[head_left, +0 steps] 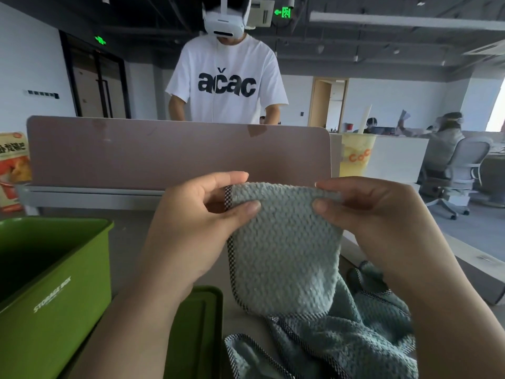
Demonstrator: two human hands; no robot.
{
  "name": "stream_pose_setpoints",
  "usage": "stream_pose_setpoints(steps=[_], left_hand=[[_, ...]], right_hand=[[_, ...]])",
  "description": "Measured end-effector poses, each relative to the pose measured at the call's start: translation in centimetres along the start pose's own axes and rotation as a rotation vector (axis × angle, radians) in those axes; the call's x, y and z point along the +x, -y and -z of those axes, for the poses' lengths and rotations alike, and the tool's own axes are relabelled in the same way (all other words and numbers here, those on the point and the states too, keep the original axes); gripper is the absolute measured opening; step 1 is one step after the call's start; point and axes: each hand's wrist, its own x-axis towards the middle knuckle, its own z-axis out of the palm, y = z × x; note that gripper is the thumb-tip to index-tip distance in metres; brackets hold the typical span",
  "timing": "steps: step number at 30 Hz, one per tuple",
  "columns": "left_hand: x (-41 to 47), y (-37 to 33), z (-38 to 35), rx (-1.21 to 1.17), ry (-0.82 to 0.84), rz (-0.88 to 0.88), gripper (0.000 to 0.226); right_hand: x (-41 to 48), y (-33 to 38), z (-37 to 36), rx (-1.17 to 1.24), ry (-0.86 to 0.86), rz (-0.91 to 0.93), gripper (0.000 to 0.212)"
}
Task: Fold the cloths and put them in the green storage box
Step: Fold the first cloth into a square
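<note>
cloth (284,250) hanging from fingers (243,210), left hand (191,228), right hand (382,222)

The green storage box (82,269) carries "STORAGE BOX" in white on its side wall. The white T-shirt (226,58) reads "ačac". The yellow drink cup (355,157) shows "CoC".

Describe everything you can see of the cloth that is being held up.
The cloth is pale blue-green, with a soft bumpy towel-like weave and black-and-white checked trim down its left edge. It hangs upright, top edge pulled flat: the left hand pinches the top left corner, the right hand the top right. Its lower end reaches a heap of darker teal cloth on the table.
</note>
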Motion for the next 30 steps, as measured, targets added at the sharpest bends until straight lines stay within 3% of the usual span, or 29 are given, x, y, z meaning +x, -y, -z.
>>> stream_pose_setpoints(steps=[7,15,20,25,30], left_hand=[[-0.16,-0.22,0.14,0.15,-0.029,-0.067,0.04],[-0.21,-0.25,0.0,0.194,-0.042,-0.088,0.034],[-0.1,-0.1,0.08,0.166,-0.059,-0.08,0.027],[-0.13,-0.09,0.14,0.176,-0.055,-0.073,0.017],[-0.15,-0.6,-0.14,-0.088,0.018,0.045,0.011]], right_hand=[[-0.06,0.08,0.18,-0.072,0.021,0.042,0.039],[0.21,-0.39,-0.06,-0.158,-0.024,0.044,0.034],[0.13,-0.23,0.15,-0.115,-0.048,0.043,0.02],[-0.07,0.35,0.33,0.021,-0.033,0.018,0.016],[0.15,-0.35,0.25,0.357,0.111,-0.088,0.016]])
